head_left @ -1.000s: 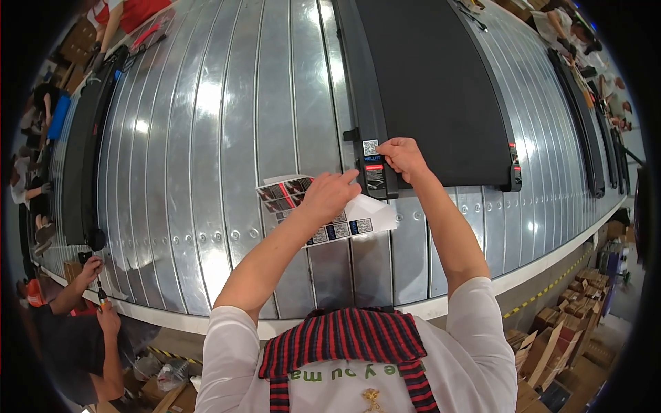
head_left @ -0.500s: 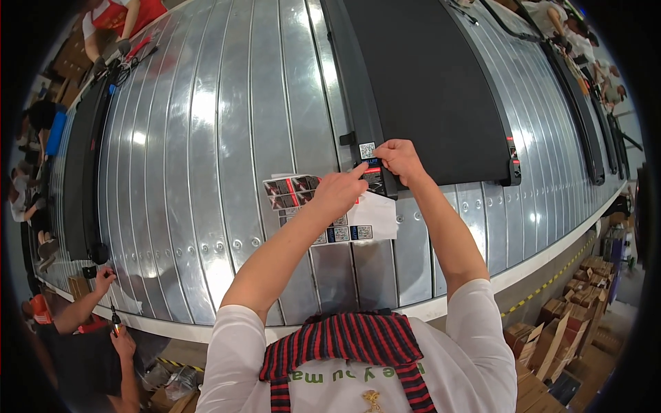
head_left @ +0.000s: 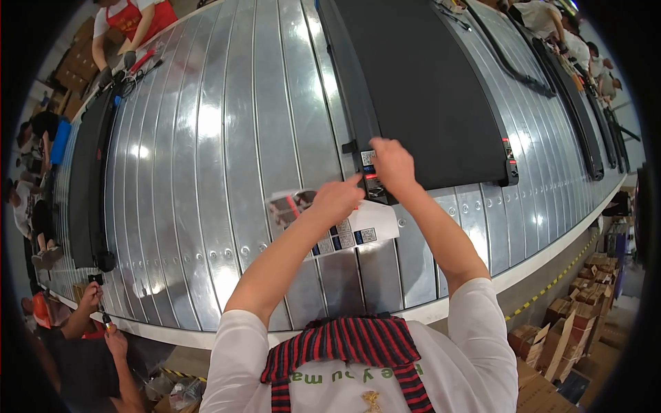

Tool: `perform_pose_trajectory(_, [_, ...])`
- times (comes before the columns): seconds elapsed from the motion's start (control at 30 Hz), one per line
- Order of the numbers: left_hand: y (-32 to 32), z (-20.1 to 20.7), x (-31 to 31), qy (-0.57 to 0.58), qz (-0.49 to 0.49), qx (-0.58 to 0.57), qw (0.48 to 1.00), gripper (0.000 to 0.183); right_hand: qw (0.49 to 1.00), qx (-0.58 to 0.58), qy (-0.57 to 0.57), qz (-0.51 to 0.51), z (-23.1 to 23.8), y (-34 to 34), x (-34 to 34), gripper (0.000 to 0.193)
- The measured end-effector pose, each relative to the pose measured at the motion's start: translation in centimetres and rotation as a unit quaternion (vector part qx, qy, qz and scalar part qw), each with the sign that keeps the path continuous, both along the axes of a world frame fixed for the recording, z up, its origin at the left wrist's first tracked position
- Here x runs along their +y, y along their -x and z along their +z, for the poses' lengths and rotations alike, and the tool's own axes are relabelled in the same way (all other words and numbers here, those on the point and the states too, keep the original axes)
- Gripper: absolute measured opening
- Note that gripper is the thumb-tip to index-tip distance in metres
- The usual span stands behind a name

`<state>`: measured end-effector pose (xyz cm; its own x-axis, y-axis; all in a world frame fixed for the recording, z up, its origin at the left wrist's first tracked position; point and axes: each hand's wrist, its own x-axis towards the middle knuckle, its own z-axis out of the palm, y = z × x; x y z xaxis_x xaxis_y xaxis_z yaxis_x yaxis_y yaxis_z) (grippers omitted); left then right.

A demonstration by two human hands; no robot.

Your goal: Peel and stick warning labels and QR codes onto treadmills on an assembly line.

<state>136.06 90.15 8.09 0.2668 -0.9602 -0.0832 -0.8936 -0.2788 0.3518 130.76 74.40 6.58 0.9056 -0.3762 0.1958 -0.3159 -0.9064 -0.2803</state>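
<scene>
A black treadmill deck (head_left: 427, 89) with a dark side rail (head_left: 357, 110) lies on the metal-slatted table in front of me. At the rail's near end is a small square code sticker (head_left: 368, 158), with a red-and-black label (head_left: 372, 184) just below it. My right hand (head_left: 394, 166) has its fingers curled against the rail beside the code sticker; its fingertips are partly hidden. My left hand (head_left: 337, 201) is closed on sticker sheets (head_left: 383, 219), its index finger stretched toward the labels. The sheets fan out on both sides of that hand, slightly blurred.
Another long black unit (head_left: 88, 186) lies at the left, where a person (head_left: 86, 330) handles a small tool. Across the table stands a person in a red apron (head_left: 138, 20). Black frames (head_left: 568, 103) lie at the right. Cardboard boxes (head_left: 564, 330) stand beyond the table edge.
My right hand has gone from pinching at the code sticker to curled fingers over its right side. My left hand and the sheets have shifted slightly down in view.
</scene>
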Motion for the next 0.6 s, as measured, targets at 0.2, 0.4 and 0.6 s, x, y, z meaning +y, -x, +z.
perform_pose_trajectory(0.2, [-1.4,4.9,8.2,-0.012,0.153,0.316,0.936,0.014,0.981,-0.091,0.107,0.136,-2.7,3.6,2.1,0.024])
perform_pose_trajectory(0.4, [1.0,9.0,12.7,0.242,0.304,0.568,0.726,0.024,0.99,-0.05,0.091,0.09,-1.5,0.3,2.3,0.042])
perform_pose_trajectory(0.6, [3.2,11.6,18.0,0.314,0.417,0.512,0.682,0.031,0.719,-0.108,-0.686,0.034,6.0,4.7,7.7,0.042])
